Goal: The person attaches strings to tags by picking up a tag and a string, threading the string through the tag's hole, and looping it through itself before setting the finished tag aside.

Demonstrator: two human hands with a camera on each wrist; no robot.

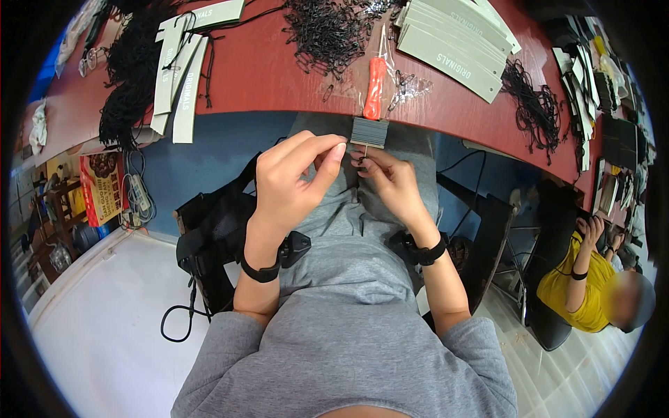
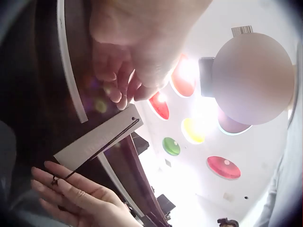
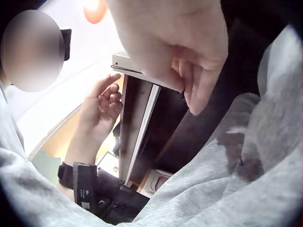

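A grey block with fine parallel lines, like a stack of tags seen edge-on (image 1: 369, 131), stands at the table's front edge. In the left wrist view its pale face (image 2: 80, 153) has a hole near one end, and a black string (image 2: 110, 144) runs from there. My right hand (image 1: 394, 182) pinches the string's knotted end between thumb and index finger, just below the block. To the block's left, my left hand (image 1: 289, 174) has its fingers loosely bent, with index fingertip close by the block's holed end. Nothing shows between the left thumb and index finger.
Behind the block lies a red-handled awl (image 1: 375, 87) on the red table (image 1: 258, 83). Black safety pins (image 1: 327, 35) are heaped behind it. Printed grey tags (image 1: 453, 52) and black strings (image 1: 533, 97) lie right, more tags (image 1: 185, 90) left. Another person (image 1: 582, 279) sits at right.
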